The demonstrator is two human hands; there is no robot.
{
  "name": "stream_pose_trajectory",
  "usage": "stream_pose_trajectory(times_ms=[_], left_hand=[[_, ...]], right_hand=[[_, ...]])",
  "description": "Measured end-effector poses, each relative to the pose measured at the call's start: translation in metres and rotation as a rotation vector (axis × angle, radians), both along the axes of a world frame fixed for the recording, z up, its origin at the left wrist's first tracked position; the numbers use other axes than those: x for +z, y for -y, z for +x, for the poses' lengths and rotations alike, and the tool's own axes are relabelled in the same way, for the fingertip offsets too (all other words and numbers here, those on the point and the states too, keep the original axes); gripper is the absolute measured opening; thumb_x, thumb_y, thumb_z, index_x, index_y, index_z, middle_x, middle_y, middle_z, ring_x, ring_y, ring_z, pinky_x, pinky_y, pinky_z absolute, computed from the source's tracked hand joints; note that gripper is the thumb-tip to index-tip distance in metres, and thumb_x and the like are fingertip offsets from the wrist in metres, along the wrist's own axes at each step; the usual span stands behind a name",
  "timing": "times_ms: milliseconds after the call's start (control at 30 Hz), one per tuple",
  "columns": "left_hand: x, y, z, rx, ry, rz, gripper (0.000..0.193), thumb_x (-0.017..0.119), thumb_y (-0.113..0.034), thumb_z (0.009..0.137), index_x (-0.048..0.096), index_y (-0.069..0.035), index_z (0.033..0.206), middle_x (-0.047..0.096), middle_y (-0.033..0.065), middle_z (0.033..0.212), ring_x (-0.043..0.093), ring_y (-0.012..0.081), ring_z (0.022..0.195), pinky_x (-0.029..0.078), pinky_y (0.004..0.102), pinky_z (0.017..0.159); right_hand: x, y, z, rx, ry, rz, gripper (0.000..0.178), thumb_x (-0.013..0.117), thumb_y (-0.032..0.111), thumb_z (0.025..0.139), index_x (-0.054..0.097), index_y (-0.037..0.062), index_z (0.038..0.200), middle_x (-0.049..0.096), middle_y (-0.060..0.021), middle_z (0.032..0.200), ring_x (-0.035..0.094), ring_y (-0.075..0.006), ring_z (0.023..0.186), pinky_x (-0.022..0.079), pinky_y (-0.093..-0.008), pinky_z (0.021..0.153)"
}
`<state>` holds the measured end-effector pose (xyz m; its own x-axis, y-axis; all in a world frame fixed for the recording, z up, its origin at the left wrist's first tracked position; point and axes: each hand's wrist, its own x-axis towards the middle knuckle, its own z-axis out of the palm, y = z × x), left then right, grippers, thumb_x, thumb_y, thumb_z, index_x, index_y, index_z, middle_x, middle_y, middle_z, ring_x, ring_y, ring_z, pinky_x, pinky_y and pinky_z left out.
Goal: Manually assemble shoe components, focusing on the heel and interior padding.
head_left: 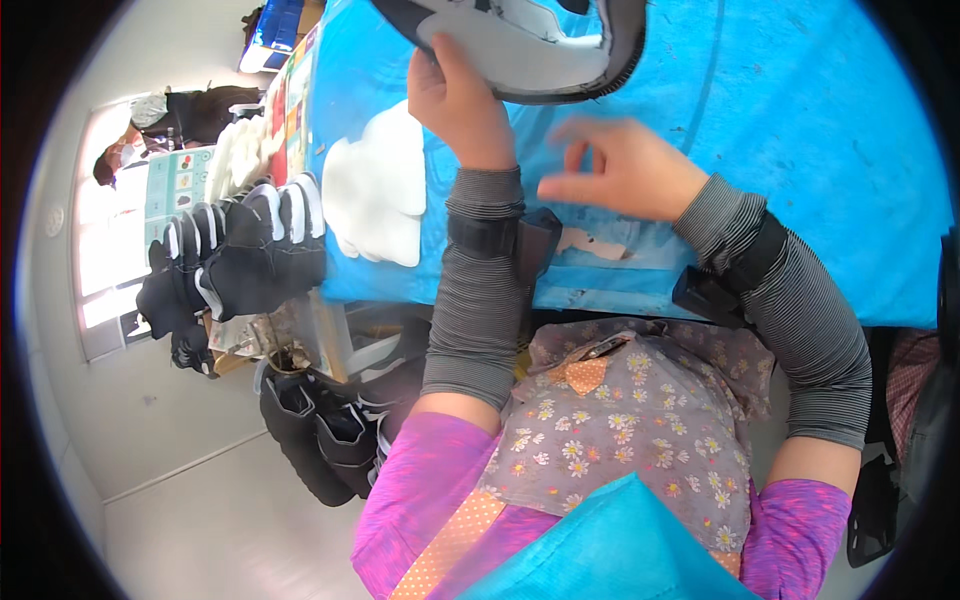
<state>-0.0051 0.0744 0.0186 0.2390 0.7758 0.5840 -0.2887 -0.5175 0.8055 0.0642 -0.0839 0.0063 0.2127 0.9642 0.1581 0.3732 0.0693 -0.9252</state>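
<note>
My left hand (462, 112) is closed on the near left edge of a shoe upper (520, 55). The piece is dark around its rim with a pale lining facing up, and the top of the picture cuts it off. My right hand (625, 168) hangs over the blue-covered table (790, 130), apart from the shoe upper. Its fingers are curved and slightly blurred, with a gap between thumb and fingers and nothing visible in them. A stack of white insole-shaped sheets (378, 185) lies on the table to the left of my left forearm.
Rows of black shoe uppers with white linings (262, 240) crowd the table's left side. More dark shoes (325, 430) sit lower, left of my body. A pale scrap (592, 243) lies near the table's front edge. A blue box (272, 35) is at the far left.
</note>
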Motion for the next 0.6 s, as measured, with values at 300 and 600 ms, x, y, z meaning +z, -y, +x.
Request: stream_pose_trajectory(times_ms=[300, 600], left_hand=[[-0.016, 0.025, 0.018, -0.07, -0.081, -0.011, 0.022, 0.061, -0.02, 0.087, 0.057, 0.001, 0.091, 0.061, 0.0045, 0.071, 0.06, 0.0077, 0.066, 0.049, 0.0195, 0.055], [-0.018, 0.025, 0.018, -0.33, -0.305, -0.144, 0.029, 0.054, -0.028, 0.091, 0.055, 0.001, 0.091, 0.061, 0.0104, 0.071, 0.06, 0.0181, 0.052, 0.046, 0.0237, 0.046]], right_hand=[[-0.019, -0.015, 0.028, -0.652, -0.529, 0.258, 0.043, 0.059, 0.042, 0.085, 0.063, -0.0002, 0.073, 0.05, -0.0006, 0.051, 0.045, -0.0102, 0.046, 0.04, -0.0239, 0.047], [-0.013, -0.018, 0.058, -0.683, -0.328, 0.496, 0.022, 0.055, 0.02, 0.088, 0.058, -0.0016, 0.088, 0.058, 0.0004, 0.068, 0.053, -0.0121, 0.065, 0.043, -0.0275, 0.057]])
